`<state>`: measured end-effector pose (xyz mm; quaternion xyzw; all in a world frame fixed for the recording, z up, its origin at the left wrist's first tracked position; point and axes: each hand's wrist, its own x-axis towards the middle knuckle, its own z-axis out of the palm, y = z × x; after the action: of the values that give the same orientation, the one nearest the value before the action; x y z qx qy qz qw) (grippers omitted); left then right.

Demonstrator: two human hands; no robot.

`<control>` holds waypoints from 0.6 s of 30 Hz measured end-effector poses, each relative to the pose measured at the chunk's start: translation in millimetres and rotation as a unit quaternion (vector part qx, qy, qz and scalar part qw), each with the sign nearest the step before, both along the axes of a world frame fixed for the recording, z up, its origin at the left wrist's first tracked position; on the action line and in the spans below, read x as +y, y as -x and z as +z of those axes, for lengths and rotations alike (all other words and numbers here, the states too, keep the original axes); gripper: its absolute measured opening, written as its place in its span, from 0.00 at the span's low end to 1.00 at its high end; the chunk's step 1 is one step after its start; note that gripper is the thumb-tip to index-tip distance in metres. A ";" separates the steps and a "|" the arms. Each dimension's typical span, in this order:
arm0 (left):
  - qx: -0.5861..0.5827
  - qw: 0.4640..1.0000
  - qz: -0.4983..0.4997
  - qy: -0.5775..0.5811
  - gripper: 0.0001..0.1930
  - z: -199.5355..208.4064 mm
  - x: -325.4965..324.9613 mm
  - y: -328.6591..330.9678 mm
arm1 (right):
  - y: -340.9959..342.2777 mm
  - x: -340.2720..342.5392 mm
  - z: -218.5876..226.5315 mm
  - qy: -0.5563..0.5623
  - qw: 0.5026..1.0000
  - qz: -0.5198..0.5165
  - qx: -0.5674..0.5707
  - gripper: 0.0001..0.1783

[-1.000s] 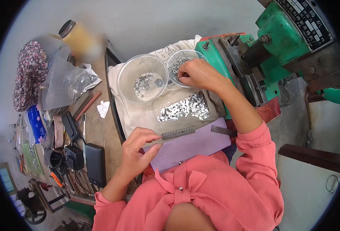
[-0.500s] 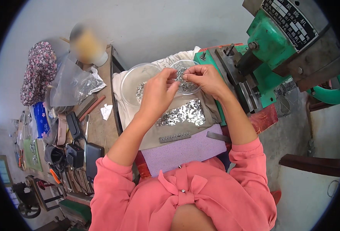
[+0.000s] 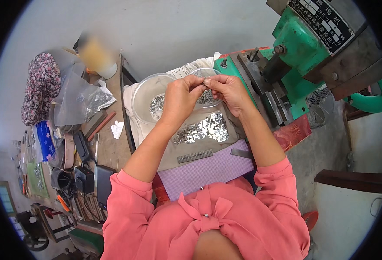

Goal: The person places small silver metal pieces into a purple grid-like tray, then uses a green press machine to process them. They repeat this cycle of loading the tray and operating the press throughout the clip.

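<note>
- Left hand [image 3: 178, 99], right hand [image 3: 232, 93]: pinched on one small dark piece [image 3: 204, 82], mostly hidden, over the smaller tub [image 3: 202, 71].
- Two clear tubs [image 3: 144, 92] total, silvery bits [image 3: 157, 104] inside.
- One pile [image 3: 206, 128], shiny silver chips.

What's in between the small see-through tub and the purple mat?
The head view shows a heap of shiny silver pieces on the cloth, then a ridged gray bar right by the purple mat.

White characters and numerals stand on a black plate [image 3: 323, 25] on the green machine [image 3: 302, 45]
</note>
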<state>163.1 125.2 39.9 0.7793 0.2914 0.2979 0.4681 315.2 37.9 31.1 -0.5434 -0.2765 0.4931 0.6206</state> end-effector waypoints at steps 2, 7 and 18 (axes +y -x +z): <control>-0.001 1.000 -0.007 0.013 0.08 7.3 -0.7 -1.4 | 4.1 -1.0 0.9 -0.003 1.000 -0.021 0.004 0.09; 0.017 0.999 0.015 -0.041 0.08 4.7 3.8 -3.8 | 16.1 1.3 -0.2 -0.027 0.996 -0.083 -0.012 0.10; 0.016 0.998 0.018 -0.050 0.05 10.7 13.6 -7.5 | 21.9 0.1 9.3 0.007 0.992 -0.084 -0.096 0.14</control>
<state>170.6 138.8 50.7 0.8009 0.2982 0.3079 0.4182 293.2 37.9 40.5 -0.6142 -0.2842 0.3866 0.6265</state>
